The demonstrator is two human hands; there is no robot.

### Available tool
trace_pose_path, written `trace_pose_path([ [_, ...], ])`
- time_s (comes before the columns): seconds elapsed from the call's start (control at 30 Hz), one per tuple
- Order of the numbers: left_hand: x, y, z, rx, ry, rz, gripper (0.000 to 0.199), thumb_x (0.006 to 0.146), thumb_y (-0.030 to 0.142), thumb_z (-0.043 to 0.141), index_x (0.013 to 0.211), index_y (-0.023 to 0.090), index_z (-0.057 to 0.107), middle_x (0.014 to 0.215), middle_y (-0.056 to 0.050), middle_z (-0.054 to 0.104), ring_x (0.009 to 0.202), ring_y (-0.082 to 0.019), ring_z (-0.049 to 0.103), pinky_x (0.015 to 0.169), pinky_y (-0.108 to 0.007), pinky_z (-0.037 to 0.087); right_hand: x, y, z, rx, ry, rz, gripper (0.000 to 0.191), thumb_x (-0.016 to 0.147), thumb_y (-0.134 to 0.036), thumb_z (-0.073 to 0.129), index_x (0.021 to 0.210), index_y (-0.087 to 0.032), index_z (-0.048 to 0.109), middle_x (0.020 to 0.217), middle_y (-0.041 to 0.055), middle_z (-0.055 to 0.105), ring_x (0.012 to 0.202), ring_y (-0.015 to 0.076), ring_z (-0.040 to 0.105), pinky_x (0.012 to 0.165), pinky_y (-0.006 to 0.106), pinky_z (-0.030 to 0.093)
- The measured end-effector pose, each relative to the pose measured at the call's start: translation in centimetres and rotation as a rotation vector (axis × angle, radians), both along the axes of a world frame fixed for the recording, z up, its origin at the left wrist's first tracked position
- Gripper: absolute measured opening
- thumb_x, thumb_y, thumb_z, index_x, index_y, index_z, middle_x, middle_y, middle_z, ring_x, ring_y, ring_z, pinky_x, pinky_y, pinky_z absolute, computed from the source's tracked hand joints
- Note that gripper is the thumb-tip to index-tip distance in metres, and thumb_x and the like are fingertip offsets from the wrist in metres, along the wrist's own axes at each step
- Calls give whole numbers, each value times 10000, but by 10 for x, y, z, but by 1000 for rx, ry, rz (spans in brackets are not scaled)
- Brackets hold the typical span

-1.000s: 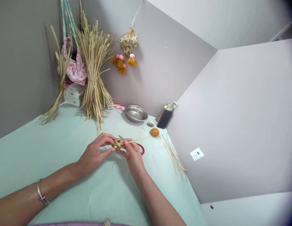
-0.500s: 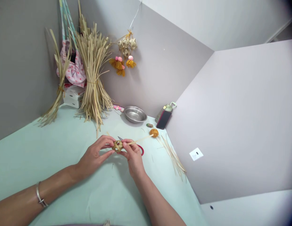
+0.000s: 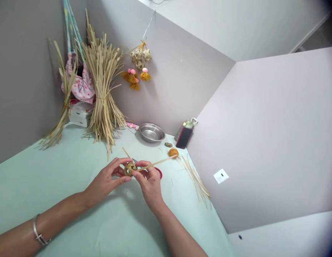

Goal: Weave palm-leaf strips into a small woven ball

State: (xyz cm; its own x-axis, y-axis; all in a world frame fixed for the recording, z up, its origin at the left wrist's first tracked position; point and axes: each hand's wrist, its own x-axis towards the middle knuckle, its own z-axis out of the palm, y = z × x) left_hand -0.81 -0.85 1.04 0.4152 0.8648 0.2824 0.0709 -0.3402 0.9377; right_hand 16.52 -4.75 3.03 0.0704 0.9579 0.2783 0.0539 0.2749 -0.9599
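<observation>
A small woven straw ball (image 3: pixel 130 169) is held above the pale green table (image 3: pixel 72 171). My left hand (image 3: pixel 108 178) pinches it from the left, with the thumb below and the fingers behind and on top. From the right, my right hand (image 3: pixel 149 180) grips its other side with thumb and fingers. One long flat strip (image 3: pixel 160 161) runs from the ball over my right hand to the upper right, and a shorter end sticks up at the upper left. Scissors with a red handle (image 3: pixel 158 173) lie partly hidden behind my right hand.
Behind are a metal bowl (image 3: pixel 152 133), a roll of orange thread (image 3: pixel 173 153), a phone (image 3: pixel 184 137) against a bottle, and pink beads (image 3: pixel 132 126). Loose strips (image 3: pixel 196 176) lie right. Straw bundles (image 3: pixel 103 96) stand back left; woven balls (image 3: pixel 139 57) hang on the wall.
The ball has turned between my fingers, and a strip end now points up at its left. My right fingers have shifted on it. The whole view has moved slightly.
</observation>
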Motion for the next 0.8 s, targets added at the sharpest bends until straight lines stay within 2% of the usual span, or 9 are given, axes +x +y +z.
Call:
trace_pose_path([
  [0.1, 2, 2, 0, -148, -89, -96, 413, 862, 405, 666, 1241, 284, 555, 1177, -59, 628, 992, -223, 655, 933, -401, 526, 0, -2, 2, 34, -26, 39, 147, 857, -317, 676, 985, -249, 702, 1053, 43, 678, 1016, 216, 635, 873, 331, 512],
  [0.2, 2, 3, 2, -226, -151, -148, 406, 846, 374, 694, 1220, 281, 568, 1177, -57, 657, 1038, -236, 654, 940, -395, 527, 1, 0, 3, 65, 41, 41, 138, 887, -333, 636, 954, -241, 714, 1083, 66, 660, 1075, 229, 604, 860, 341, 516],
  [0.37, 1, 3, 7, -320, -185, -169, 420, 817, 355, 720, 1208, 292, 579, 1105, -52, 711, 981, -249, 691, 927, -413, 536, 6, 8, 3, -30, 239, 62, 123, 788, -325, 738, 799, -208, 699, 979, 56, 676, 891, 206, 629, 757, 326, 535],
  [0.53, 4, 3, 4, -359, -241, -215, 406, 813, 337, 728, 1184, 274, 577, 1157, -68, 652, 998, -254, 678, 946, -435, 522, 7, 11, 3, -59, 234, 52, 120, 755, -293, 762, 800, -191, 717, 880, 33, 670, 755, 159, 601, 712, 289, 510],
  [0.67, 5, 3, 2, -398, -297, -283, 358, 851, 339, 696, 1172, 252, 562, 1093, -60, 631, 1018, -240, 645, 955, -438, 516, 6, 9, 3, -39, 188, 52, 121, 750, -280, 766, 788, -178, 713, 865, 36, 668, 779, 166, 605, 704, 283, 504],
  [0.8, 5, 2, 6, -421, -297, -287, 288, 855, 320, 694, 1102, 243, 569, 1071, -50, 626, 1017, -235, 636, 952, -433, 516, 5, 8, 2, -33, 171, 79, 123, 759, -275, 762, 736, -174, 694, 880, 41, 668, 824, 178, 615, 716, 287, 504],
])
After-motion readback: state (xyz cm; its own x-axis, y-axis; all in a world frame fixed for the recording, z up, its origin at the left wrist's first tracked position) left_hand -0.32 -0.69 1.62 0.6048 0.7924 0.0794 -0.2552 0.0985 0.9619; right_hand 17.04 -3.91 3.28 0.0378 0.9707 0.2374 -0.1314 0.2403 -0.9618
